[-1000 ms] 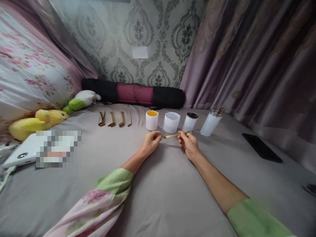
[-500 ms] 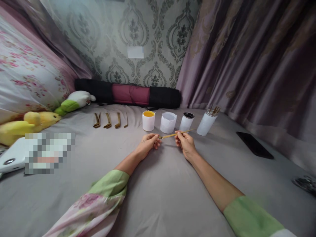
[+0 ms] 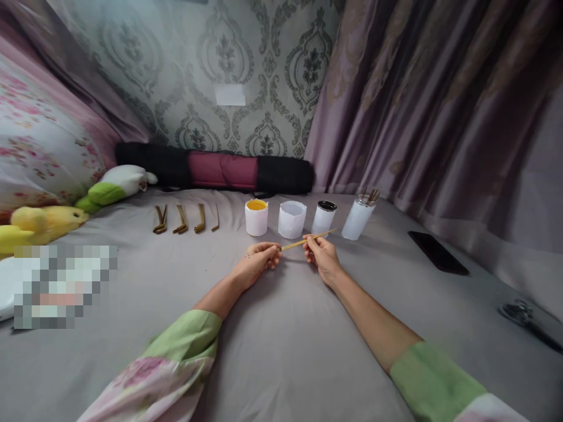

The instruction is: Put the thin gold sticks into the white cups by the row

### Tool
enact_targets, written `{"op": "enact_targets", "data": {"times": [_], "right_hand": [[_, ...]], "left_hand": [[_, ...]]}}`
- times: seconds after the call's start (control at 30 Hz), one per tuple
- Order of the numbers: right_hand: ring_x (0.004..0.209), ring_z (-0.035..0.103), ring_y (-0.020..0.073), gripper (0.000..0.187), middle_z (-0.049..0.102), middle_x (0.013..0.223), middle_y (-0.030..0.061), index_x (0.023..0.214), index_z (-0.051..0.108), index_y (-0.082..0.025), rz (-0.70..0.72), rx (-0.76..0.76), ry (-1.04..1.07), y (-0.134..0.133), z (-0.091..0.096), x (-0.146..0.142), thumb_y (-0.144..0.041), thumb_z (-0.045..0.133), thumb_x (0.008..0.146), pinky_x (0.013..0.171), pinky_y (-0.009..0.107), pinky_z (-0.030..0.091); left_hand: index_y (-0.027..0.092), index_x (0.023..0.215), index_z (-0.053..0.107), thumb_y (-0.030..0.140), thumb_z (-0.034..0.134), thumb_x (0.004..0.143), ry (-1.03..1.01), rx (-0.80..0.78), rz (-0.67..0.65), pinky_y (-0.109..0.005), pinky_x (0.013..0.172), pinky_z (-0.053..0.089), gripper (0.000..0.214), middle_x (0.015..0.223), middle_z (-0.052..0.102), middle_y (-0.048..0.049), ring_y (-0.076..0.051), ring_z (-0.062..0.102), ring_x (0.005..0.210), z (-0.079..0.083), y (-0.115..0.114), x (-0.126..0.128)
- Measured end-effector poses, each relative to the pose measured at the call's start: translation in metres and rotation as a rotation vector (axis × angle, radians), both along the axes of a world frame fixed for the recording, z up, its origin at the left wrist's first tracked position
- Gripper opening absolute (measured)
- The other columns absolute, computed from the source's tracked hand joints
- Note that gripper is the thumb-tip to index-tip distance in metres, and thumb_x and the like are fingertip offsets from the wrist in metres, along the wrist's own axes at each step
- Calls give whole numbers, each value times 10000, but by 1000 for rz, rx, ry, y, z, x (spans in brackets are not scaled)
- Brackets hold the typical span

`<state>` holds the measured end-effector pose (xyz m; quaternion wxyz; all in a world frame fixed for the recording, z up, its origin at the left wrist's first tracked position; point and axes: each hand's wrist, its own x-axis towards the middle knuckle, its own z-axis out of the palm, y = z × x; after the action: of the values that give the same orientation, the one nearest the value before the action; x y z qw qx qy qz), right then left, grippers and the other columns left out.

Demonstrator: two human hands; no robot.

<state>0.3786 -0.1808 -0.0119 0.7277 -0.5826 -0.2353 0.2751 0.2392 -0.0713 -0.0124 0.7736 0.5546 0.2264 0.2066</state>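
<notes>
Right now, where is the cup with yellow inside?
In the head view, the cup with yellow inside stands just left of centre, beside the wide cup and beyond the left hand.

Four white containers (image 3: 292, 223) block the way beyond the right hand (image 3: 322, 256), while grey sheet (image 3: 391, 275) lies open toward the black phone (image 3: 437, 252).

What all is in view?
stick: 1, tan, centre
bent sticks: several, brown, back left
containers: 4, white, centre row
upright sticks: several, brown, rightmost container
slab: 1, black, right
unclear object: 1, dark, far right
roll: 1, black/maroon, back
plush toys: 2+, yellow, white, green, left
rounded item, blurred item: 2, pale, left
floral cloth: 1, white, left
drapes: 2+, mauve, both sides
wall: 1, patterned grey, back
panel: 1, white, wall
sheet: 1, grey, underneath
left grip, right grip: 2, bare, on stick
</notes>
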Motion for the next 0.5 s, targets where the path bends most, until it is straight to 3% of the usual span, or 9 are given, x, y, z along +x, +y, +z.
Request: {"op": "enact_targets", "data": {"times": [0.5], "right_hand": [[461,438,47,326,513,604,-43,782,600,-178,-27,21,7,-2,-3,7,-455,660,622,368,164,326]], "left_hand": [[75,854,613,164,584,752,2,-90,47,-164,480,402,138,707,621,-72,-60,531,537,3,1,-2]]}}
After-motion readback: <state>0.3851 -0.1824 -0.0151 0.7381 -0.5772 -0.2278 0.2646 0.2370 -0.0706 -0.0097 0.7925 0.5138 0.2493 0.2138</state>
